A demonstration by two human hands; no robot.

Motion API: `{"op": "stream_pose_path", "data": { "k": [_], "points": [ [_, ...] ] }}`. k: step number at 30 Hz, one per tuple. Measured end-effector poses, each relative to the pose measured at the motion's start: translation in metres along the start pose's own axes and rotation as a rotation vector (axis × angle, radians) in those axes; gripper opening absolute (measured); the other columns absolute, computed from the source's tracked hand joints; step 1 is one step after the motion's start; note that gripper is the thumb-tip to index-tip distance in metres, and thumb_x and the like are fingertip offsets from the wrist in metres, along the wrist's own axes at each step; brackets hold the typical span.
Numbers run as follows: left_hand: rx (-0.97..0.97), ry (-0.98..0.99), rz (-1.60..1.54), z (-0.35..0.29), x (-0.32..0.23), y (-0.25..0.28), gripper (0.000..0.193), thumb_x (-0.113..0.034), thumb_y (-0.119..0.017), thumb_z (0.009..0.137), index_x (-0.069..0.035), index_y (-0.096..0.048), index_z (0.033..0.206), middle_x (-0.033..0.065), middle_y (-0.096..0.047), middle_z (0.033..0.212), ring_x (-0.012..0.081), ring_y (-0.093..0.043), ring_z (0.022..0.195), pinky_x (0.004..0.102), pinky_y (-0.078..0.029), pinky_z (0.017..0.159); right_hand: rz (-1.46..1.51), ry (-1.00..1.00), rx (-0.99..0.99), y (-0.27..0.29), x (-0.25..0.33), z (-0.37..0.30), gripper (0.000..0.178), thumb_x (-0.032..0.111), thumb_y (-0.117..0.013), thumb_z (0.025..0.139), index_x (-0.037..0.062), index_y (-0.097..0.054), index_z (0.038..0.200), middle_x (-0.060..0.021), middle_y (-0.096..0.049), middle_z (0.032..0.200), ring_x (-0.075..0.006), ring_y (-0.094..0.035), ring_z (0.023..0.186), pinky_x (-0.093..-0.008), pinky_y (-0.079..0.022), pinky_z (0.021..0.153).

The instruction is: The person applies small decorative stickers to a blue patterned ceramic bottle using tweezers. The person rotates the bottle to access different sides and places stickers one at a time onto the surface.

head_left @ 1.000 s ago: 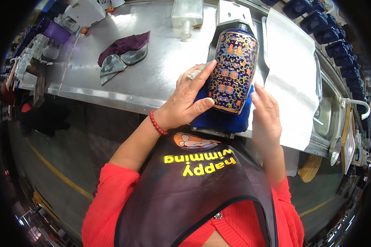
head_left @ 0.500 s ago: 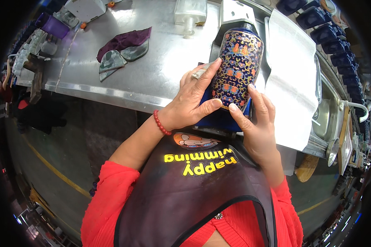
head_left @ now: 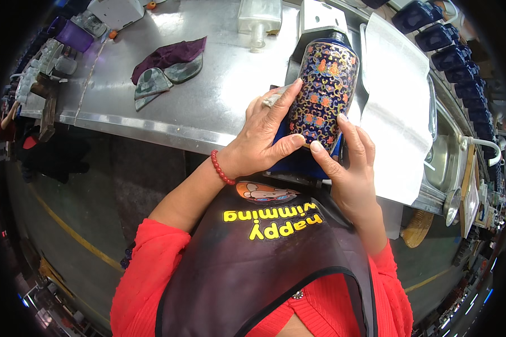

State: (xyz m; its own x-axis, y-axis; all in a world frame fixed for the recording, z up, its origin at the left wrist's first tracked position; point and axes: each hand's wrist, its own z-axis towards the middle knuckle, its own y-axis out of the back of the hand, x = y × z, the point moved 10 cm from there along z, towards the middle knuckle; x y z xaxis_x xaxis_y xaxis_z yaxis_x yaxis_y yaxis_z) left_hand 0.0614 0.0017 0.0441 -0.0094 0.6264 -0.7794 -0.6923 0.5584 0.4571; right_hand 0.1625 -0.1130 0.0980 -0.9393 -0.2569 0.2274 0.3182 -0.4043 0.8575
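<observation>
A dark blue bottle point(head_left: 327, 84) with a dense gold, orange and red floral pattern lies on its back, its neck pointing away from me. My left hand point(head_left: 267, 126) grips its left side, fingers along the edge and thumb at the base; a pale wrap covers part of one finger. On the right, my right hand point(head_left: 351, 163) presses its fingertips to the lower right side, with the thumb at the base corner. Both hands hold the bottle together over a blue pad point(head_left: 301, 167). The undersides of my fingers are hidden.
White paper point(head_left: 396, 112) covers the bench at right, beside a sink point(head_left: 448, 163) with a white tap. A purple cloth and grey-green pads point(head_left: 152, 84) lie at left on the metal bench point(head_left: 208, 106). A clear bottle point(head_left: 258, 22) lies farther back. Blue containers point(head_left: 452, 59) line the right edge.
The blue containers along the right edge have shifted a little in the picture. My hands and the patterned bottle stay practically where they were.
</observation>
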Motion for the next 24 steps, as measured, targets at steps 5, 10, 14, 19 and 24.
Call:
{"op": "stream_pose_path", "data": {
  "k": [5,10,14,19,24],
  "points": [
    [0.037,-0.012,-0.003,0.000,-0.001,-0.001,0.097,-0.054,-0.067,0.092,-0.008,-0.020,0.164,0.0215,-0.040,0.157,0.0392,-0.035,0.144,0.0532,-0.017,0.120,0.008,0.000,-0.011,0.001,0.000,0.002,0.052,0.002,-0.070,0.077,0.0219,-0.074,0.124,-0.0183,-0.050,0.150,-0.0377,-0.053,0.127,-0.0472,-0.047,0.105],
    [0.024,-0.027,0.079,0.001,-0.004,-0.002,0.106,-0.057,-0.071,0.086,-0.007,-0.018,0.164,0.0234,-0.039,0.157,0.0438,-0.035,0.142,0.0548,-0.017,0.119,0.021,-0.011,-0.015,0.002,-0.002,0.002,0.051,0.001,-0.069,0.076,0.0203,-0.074,0.123,-0.0180,-0.051,0.149,-0.0382,-0.053,0.127,-0.0475,-0.047,0.105],
    [0.016,-0.008,0.076,0.001,-0.005,-0.001,0.106,-0.056,-0.071,0.086,-0.006,-0.019,0.163,0.0238,-0.040,0.155,0.0450,-0.036,0.140,0.0549,-0.018,0.119,0.001,-0.016,-0.038,0.002,-0.004,0.000,0.047,0.000,-0.070,0.080,0.0150,-0.073,0.124,-0.0210,-0.052,0.146,-0.0391,-0.054,0.126,-0.0476,-0.047,0.105],
    [0.007,0.017,0.015,0.001,-0.002,0.002,0.100,-0.052,-0.070,0.088,-0.005,-0.022,0.162,0.0229,-0.042,0.154,0.0433,-0.037,0.140,0.0540,-0.019,0.119,0.259,-0.107,-0.225,0.027,-0.006,-0.008,0.039,-0.006,-0.064,0.092,0.0010,-0.064,0.130,-0.0302,-0.059,0.136,-0.0436,-0.062,0.120,-0.0470,-0.052,0.099],
    [-0.022,0.012,-0.082,0.001,0.000,0.003,0.085,-0.043,-0.064,0.094,-0.004,-0.027,0.161,0.0220,-0.043,0.154,0.0393,-0.039,0.140,0.0514,-0.020,0.120,0.582,-0.221,-0.150,0.034,0.003,-0.009,0.045,-0.007,-0.060,0.093,-0.0101,-0.053,0.137,-0.0303,-0.064,0.128,-0.0406,-0.069,0.113,-0.0410,-0.053,0.096]
  ]
}}
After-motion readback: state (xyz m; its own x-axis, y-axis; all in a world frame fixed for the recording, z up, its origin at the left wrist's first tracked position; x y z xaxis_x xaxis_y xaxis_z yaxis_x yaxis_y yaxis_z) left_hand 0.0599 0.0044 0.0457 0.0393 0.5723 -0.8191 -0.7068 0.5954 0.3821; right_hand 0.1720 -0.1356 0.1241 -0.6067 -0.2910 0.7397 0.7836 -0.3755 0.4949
